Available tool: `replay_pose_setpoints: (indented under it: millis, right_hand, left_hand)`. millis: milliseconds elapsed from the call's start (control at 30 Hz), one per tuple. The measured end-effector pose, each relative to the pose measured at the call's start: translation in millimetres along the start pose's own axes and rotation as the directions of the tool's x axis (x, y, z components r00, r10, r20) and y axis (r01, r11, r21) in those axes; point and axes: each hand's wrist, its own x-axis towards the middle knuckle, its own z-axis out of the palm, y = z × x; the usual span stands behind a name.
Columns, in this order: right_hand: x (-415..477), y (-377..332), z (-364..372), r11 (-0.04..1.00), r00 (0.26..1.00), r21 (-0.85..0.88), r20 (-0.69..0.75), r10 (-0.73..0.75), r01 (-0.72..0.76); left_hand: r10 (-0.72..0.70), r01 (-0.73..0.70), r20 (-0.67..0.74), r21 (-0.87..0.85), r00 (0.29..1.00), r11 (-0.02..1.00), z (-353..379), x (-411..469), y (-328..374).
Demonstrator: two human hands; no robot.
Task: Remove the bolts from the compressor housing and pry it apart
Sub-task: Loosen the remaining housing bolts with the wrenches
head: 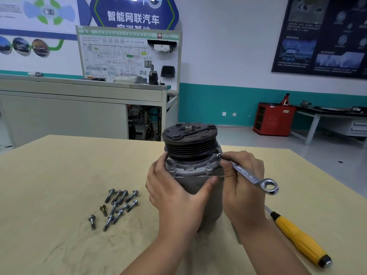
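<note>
A grey compressor (191, 169) stands upright on the wooden table (59, 175), its black ribbed pulley on top. My left hand (172, 193) grips the housing from the left, thumb across the front. My right hand (243, 181) holds a silver combination wrench (248, 175); its far end sits on a bolt (218, 155) at the right of the housing flange. Two more bolt heads show on the flange front. Several removed bolts (117, 205) lie loose on the table to the left.
A yellow-handled screwdriver (299, 239) lies on the table at the right, near my right forearm. Beyond the table stand a grey workbench (79, 108) with a wiring display board, a red cabinet (274, 119) and another bench along the wall.
</note>
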Motion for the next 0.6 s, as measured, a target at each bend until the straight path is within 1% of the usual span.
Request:
replay_pose_setpoints:
  millis: [33,100,167,200,267,333,400,433,533,600]
  right_hand:
    - [-1,0,0,0.997,0.998,0.045,-0.016,0.058,-0.057]
    - [1,1,-1,0.955,0.977,0.218,-0.024,0.21,-0.2]
    - [5,4,-2,0.852,0.929,0.391,0.026,0.369,-0.349]
    - [9,7,-3,0.801,0.901,0.439,0.047,0.432,-0.407]
    - [20,14,-1,0.724,0.841,0.459,0.109,0.529,-0.515]
    - [32,24,2,0.609,0.753,0.458,0.262,0.604,-0.648]
    - [41,35,5,0.458,0.642,0.458,0.446,0.623,-0.762]
    - [45,39,7,0.414,0.602,0.441,0.517,0.609,-0.797]
    - [57,48,8,0.402,0.536,0.36,0.648,0.542,-0.842]
    - [61,49,9,0.339,0.522,0.398,0.673,0.524,-0.852]
  left_hand:
    - [-0.005,0.005,0.001,-0.004,1.0,1.0,0,0,0]
    - [-0.012,0.012,0.0,-0.01,1.0,1.0,-1,1,1]
    - [-0.02,0.02,0.003,-0.014,1.0,1.0,-1,1,1]
    - [-0.024,0.024,0.009,-0.017,1.0,1.0,-1,1,1]
    - [-0.026,0.027,0.021,-0.017,0.999,1.0,-1,1,0]
    - [-0.01,0.01,0.024,0.005,1.0,1.0,-1,1,-1]
    - [0.008,-0.008,0.019,0.036,1.0,0.999,0,1,-3]
    - [0.014,-0.015,0.013,0.04,1.0,0.999,0,0,-3]
    - [0.03,-0.03,-0.005,0.037,1.0,0.999,0,1,-5]
    - [0.035,-0.035,-0.005,0.048,0.999,0.998,1,1,-7]
